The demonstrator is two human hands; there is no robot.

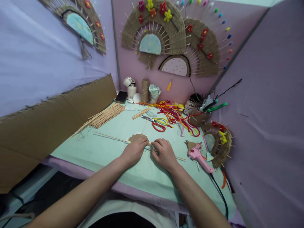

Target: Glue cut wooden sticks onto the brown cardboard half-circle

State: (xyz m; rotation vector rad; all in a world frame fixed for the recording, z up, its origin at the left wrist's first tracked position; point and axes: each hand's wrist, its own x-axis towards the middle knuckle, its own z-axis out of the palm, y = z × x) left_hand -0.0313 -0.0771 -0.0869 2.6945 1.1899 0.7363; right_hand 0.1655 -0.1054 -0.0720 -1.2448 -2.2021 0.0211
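Both my hands rest on the pale green mat (pixel 99 152) in front of me. My left hand (pixel 134 151) presses down on a brown half-round cardboard piece (pixel 136 137), its fingers curled over the near edge. My right hand (pixel 163 153) lies just to its right, fingers bent and pinched on a thin wooden stick (pixel 111 137) that lies across the mat under both hands. Another stick stands out from the cardboard toward the back.
A pile of wooden sticks (pixel 104 116) lies at the left, red-handled scissors (pixel 156 124) and coloured pipe cleaners (pixel 178 117) behind the hands. A pink glue gun (pixel 199 156) and a finished woven fan (pixel 218 142) sit at the right. Cardboard sheet (pixel 54 117) leans left.
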